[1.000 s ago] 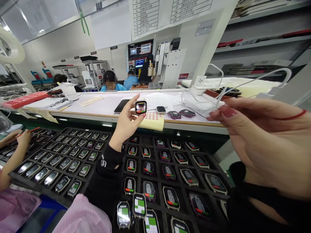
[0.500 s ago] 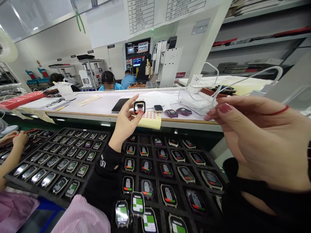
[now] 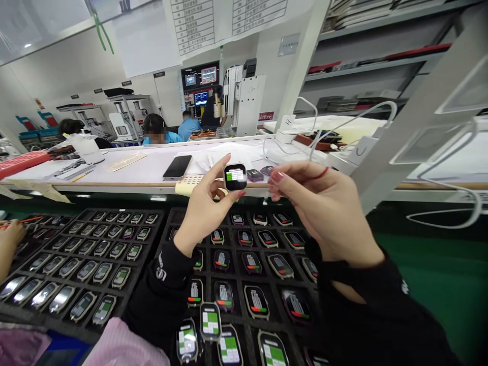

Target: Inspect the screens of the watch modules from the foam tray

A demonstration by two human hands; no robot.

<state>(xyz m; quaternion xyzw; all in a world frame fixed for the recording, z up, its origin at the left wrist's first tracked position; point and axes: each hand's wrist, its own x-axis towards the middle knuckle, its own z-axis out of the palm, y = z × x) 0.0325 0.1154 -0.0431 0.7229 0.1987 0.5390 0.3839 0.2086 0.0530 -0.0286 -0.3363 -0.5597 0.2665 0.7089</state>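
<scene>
— While the smartwatch body (image 3: 235, 177) is pinched in the left hand (image 3: 206, 211) above the far edge of the black tray (image 3: 244, 277), what is shown?
— A green-and-white screen is lit; its glossy square case is nearly touched by the right hand (image 3: 324, 213), fingers loosely curled, nothing gripped. Filled tray pockets are seen below

The left hand (image 3: 204, 206) is rising from the lower middle of the frame on a dark-sleeved forearm, palm turned away, thumb and forefinger pinching at its upper right with the other fingers curled. The right hand (image 3: 324, 213) is reaching in from the lower right, back of the hand up, fingers bunched and pointing left, their tips sitting just beside the left hand's pinch.
</scene>
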